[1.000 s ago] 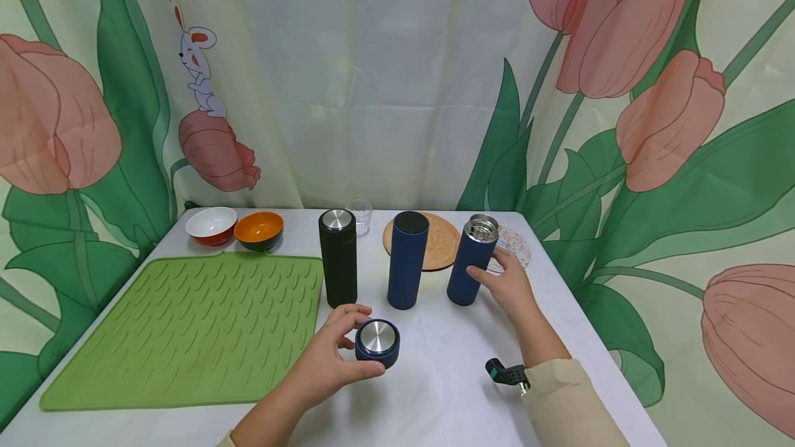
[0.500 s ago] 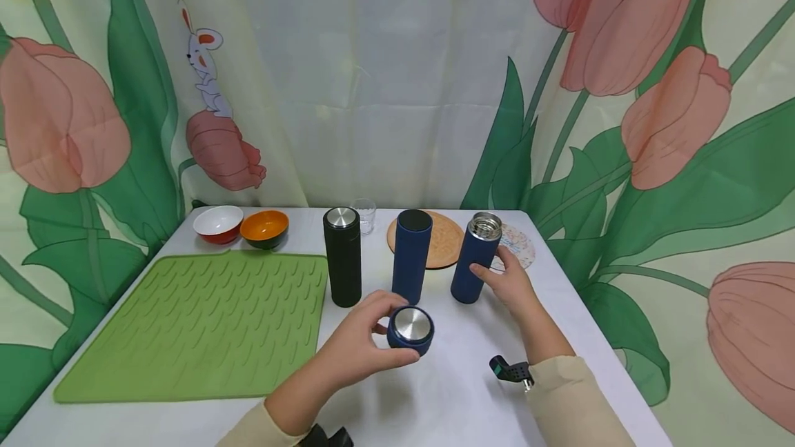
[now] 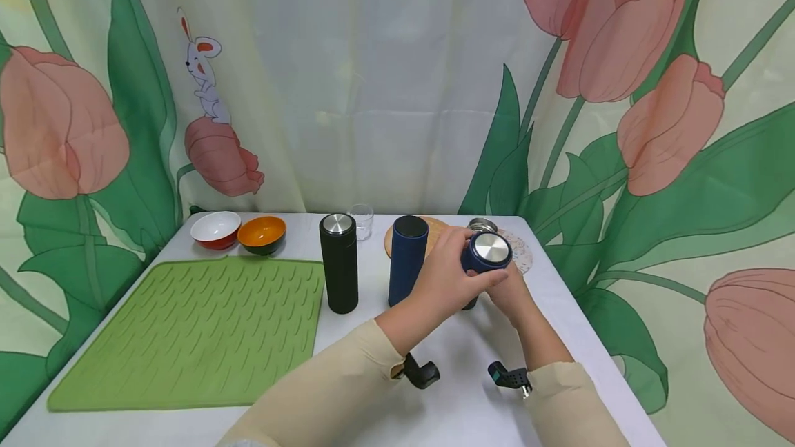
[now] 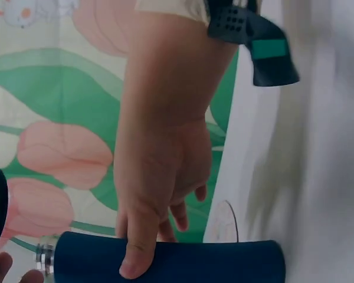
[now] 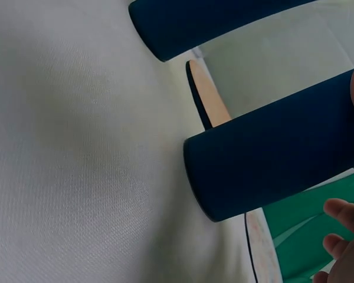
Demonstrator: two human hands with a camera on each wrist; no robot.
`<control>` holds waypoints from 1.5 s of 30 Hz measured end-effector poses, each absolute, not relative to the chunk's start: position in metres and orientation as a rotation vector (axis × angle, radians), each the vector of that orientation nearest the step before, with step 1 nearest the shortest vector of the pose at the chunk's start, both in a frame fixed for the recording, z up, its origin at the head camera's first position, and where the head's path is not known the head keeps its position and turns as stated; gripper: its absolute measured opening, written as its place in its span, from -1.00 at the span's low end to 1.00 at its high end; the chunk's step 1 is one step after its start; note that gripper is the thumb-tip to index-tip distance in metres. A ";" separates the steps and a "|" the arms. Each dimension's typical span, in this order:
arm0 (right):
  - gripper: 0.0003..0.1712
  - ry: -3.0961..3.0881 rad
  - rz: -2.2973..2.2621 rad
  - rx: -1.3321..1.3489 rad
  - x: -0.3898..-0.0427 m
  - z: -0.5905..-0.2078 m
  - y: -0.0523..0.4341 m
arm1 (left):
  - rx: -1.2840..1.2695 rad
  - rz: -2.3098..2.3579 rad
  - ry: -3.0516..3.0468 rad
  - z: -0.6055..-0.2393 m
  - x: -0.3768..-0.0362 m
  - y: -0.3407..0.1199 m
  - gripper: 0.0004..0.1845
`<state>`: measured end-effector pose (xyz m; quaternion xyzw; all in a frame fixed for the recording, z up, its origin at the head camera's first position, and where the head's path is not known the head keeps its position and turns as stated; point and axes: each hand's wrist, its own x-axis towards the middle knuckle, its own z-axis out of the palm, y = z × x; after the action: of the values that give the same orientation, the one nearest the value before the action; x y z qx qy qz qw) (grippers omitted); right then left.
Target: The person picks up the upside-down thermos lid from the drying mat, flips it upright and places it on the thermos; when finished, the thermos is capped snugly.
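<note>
My left hand [image 3: 450, 267] pinches a blue lid with a steel top [image 3: 489, 252] between thumb and fingers. The lid is above and in front of an uncapped blue thermos [image 4: 206, 262], whose steel neck [image 3: 482, 225] shows just behind it. Around the body of that thermos my right hand [image 4: 159, 177] curls its thumb and fingers. Lid and neck look apart in the left wrist view. In the head view the lid and left hand hide most of this thermos. A second blue thermos [image 3: 406, 264] stands capped to its left, and a black thermos [image 3: 339, 267] beyond that.
A green ribbed mat [image 3: 192, 336] covers the table's left side. Behind it stand a white-and-red bowl [image 3: 215, 226] and an orange bowl [image 3: 262, 232]. A clear glass [image 3: 362, 221], a round wooden board [image 3: 435, 226] and a patterned round mat [image 3: 520, 254] lie towards the back.
My left hand has carried the lid rightward and away from me, from the front of the table to the uncapped thermos. The right hand has stayed on that thermos.
</note>
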<state>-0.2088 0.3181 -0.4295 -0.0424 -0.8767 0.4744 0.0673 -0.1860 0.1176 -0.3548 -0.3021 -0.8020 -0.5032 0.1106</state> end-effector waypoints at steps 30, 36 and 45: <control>0.00 -2.716 1.373 -0.184 -0.202 -0.430 0.310 | -0.498 -1.860 -2.464 -0.361 -0.241 0.149 -0.22; 0.01 -2.729 1.366 -0.215 -0.202 -0.429 0.308 | -0.505 -1.894 -2.473 -0.363 -0.244 0.148 -0.25; -0.03 -2.695 1.369 -0.206 -0.203 -0.431 0.312 | -0.600 -1.771 -2.591 -0.354 -0.248 0.147 -0.29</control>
<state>-0.2028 0.3116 -0.4308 -0.0680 -0.8881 0.4510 0.0560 -0.2479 0.1470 -0.3536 -0.1878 -0.8106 -0.5540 -0.0270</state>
